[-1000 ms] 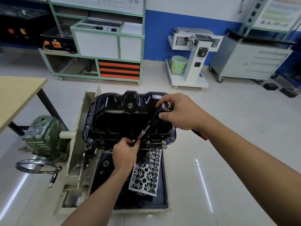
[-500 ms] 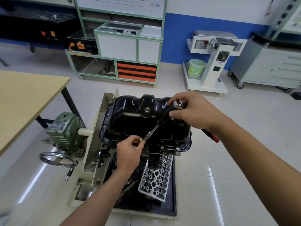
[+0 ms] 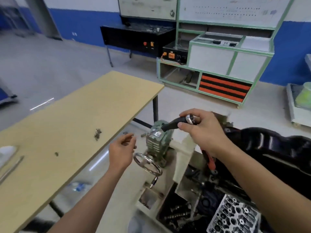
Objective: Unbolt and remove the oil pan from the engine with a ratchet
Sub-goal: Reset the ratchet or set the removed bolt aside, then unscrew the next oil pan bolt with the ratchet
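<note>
The black oil pan sits on the engine at the right edge, partly hidden behind my right arm. My right hand grips the ratchet at its chrome head; the black extension points left to a metal tip, and the red handle shows under my wrist. My left hand hovers at the edge of the wooden table, left of the tool tip and apart from it. Its fingers curl around a small dark bolt, which is blurred.
Loose bolts lie on the table, with another small piece nearer me. A green gearbox with a chrome handwheel stands between table and engine stand. A cylinder head lies in the tray below. Green-framed cabinets stand behind.
My view has swung left from the oil pan to the table. My left hand has left the tool tip and moved left to the table edge. My right hand has lifted the ratchet off the pan.
</note>
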The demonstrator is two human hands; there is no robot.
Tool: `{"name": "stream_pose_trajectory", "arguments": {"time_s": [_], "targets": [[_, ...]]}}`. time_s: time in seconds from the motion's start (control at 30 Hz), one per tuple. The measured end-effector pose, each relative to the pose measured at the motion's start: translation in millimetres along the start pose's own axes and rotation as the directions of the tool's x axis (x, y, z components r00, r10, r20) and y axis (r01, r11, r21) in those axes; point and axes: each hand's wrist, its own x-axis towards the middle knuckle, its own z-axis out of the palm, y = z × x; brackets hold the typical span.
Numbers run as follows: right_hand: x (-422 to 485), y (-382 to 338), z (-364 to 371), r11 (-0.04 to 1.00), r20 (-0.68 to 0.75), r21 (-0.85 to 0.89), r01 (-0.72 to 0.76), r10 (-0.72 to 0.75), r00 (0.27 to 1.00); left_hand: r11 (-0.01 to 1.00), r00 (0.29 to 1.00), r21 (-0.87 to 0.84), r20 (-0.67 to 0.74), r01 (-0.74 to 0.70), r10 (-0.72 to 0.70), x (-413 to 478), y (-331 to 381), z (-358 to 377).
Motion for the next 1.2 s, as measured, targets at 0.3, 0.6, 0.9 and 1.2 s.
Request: {"name": "stream_pose_trajectory", "arguments": {"time_s": [0.3,0.6,0.9,1.2], "targets": [[128.3,14.5,208.2,0.988,0.093,0.036,-0.147,0.144,0.985,0.942,0.985,0.288,-0.087,0.17,-0.151,180.3,-107.9,-122.7],[191.5,45.6,284.2,0.963,0.165,-0.158,-0.218,0.244,0.956,0.677,0.929,0.729,0.174,0.101,-0.326,266.2,-186.1,-142.4],[208.7,56.8,307.9,0.951,0.194,-0.192,-0.242,0.278,0.941,0.607,0.923,0.778,0.096,0.163,-0.372,287.4,-197.6,-141.8],[200.6,51.8,301.6,0.951,0.146,-0.092,-0.296,0.307,0.94,0.612,0.918,0.756,0.039,0.231,-0.395,277.6,-192.3,-148.2]]}}
